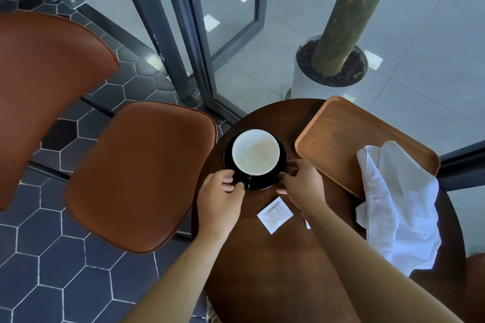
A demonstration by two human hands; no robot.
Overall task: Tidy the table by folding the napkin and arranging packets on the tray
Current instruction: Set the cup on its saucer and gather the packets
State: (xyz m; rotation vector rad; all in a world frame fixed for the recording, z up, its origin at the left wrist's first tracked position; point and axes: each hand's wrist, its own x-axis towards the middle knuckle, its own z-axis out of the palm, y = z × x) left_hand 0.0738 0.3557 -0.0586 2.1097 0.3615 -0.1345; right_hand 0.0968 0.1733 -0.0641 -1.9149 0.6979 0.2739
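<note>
1. Both hands grip the black saucer under the cup: left hand, right hand
2. One packet lies loose on the table
3. Napkin unfolded, draped over the tray edge; nothing tidied yet

Two bare forearms enter the picture from the bottom edge. No sleeve is visible on them: both arms are uncovered from the lower edge up to the wrists. The left hand and the right hand wear no gloves. No ring, watch or bracelet shows on the visible fingers or wrists. The fingernails look short and unpainted.
</note>
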